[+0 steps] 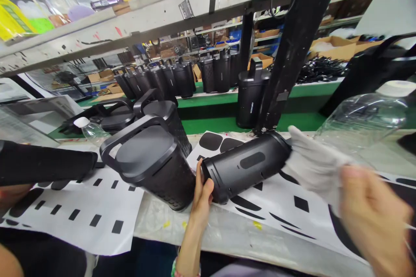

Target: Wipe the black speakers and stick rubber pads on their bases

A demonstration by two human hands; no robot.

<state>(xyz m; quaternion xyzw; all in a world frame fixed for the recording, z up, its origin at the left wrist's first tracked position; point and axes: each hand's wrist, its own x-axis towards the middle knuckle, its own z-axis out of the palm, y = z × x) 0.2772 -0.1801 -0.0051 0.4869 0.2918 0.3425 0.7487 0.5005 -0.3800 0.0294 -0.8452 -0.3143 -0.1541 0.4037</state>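
A black speaker-like housing [248,164] lies tilted on its side over the sheet, a long oval recess showing on its face. My left hand [202,192] grips its near left end, thumb in front and fingers around the rim. At the right, blurred by motion, my right hand [373,212] is closed on a white cloth [312,160], whose far end touches or overlaps the housing's right end. Left of my left hand leans another black housing with a carrying handle [156,164]. Beneath the held one lies a white sheet with black die-cut stickers [279,207].
Another person's hand [13,197] supports a black housing [42,164] at the far left, above a second sticker sheet [81,220]. Several upright housings [156,78] line the green bench behind. A dark post [289,52], overhead shelf [146,21] and large clear bottle [370,117] border the space.
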